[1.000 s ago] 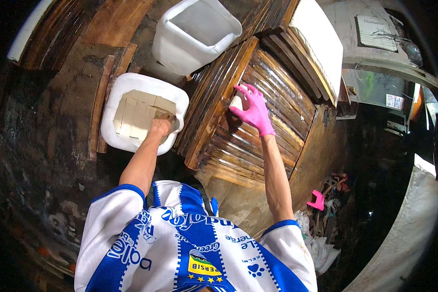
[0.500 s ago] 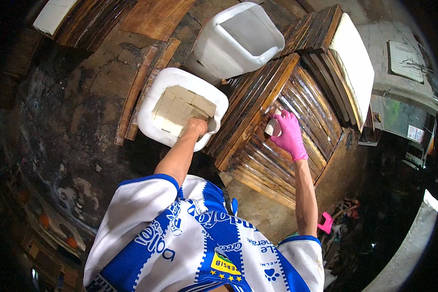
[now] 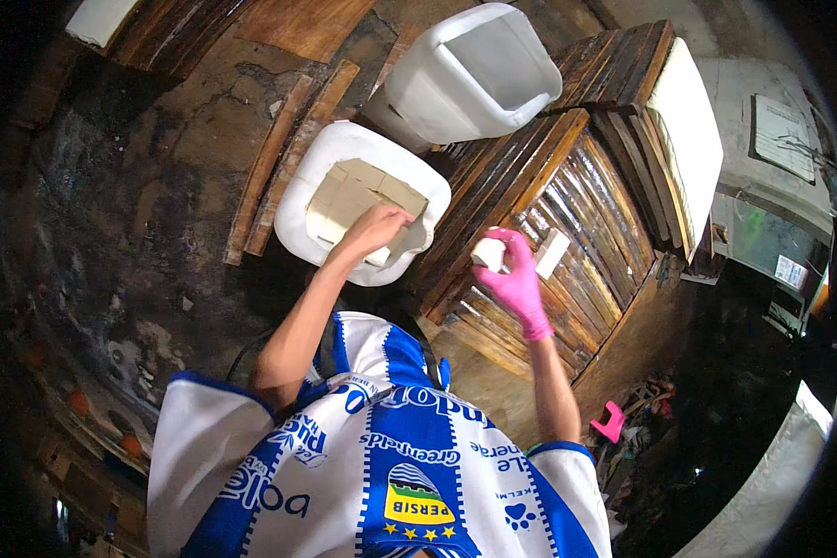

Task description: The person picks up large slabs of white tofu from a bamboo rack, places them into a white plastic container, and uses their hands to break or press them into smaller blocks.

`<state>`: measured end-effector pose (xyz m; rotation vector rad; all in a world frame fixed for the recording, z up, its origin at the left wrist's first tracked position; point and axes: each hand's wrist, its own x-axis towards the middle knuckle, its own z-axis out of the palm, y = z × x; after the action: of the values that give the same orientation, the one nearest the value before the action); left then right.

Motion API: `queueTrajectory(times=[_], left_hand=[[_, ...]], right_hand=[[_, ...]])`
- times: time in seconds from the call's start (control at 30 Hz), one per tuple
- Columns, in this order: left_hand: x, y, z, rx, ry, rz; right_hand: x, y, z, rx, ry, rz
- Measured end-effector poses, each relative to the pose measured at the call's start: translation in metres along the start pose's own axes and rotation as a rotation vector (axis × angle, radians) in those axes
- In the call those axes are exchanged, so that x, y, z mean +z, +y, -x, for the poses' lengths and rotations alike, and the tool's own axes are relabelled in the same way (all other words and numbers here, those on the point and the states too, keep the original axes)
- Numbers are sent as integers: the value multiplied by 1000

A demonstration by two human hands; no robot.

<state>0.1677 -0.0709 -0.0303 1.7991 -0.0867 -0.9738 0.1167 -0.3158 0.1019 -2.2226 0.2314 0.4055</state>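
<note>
My left hand (image 3: 378, 231), bare, is closed over the near right side of a white plastic tub (image 3: 293, 200). Pale rectangular blocks (image 3: 344, 191) lie inside the tub. A whitish block edge (image 3: 378, 257) shows just under this hand; whether the fingers hold it is hidden. My right hand (image 3: 516, 284), in a pink glove, grips a small rounded white piece (image 3: 487, 255) between thumb and fingers. That piece is above the left edge of a stack of wet wooden slatted trays (image 3: 577, 307). Right beside the gloved fingers, a white oblong block (image 3: 552, 253) rests on the slats.
An upright white plastic container (image 3: 414, 98) stands behind the tub. More wooden trays (image 3: 614, 70) are stacked behind, with a white slab (image 3: 686, 139) against their right side. Two wooden planks (image 3: 288, 163) lie on the dark floor at left. Something pink (image 3: 608, 422) lies among clutter at lower right.
My left hand has lifted from inside the tub. My right hand has moved left and nearer, holding a white piece, and an oblong white block now shows on the slats.
</note>
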Motion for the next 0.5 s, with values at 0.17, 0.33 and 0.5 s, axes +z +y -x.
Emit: queueTrajectory(times=[0.17,0.33,0.5], left_hand=[[-5,3,31,-329,259,1049],[-23,-16,35,-272,482,1061],[-54,10,85,21,520,945]], right_hand=[[105,-53,-33,506,-223,-839],[222,18,-101,730,-120,-808],[266,20,-115,744,603,448]])
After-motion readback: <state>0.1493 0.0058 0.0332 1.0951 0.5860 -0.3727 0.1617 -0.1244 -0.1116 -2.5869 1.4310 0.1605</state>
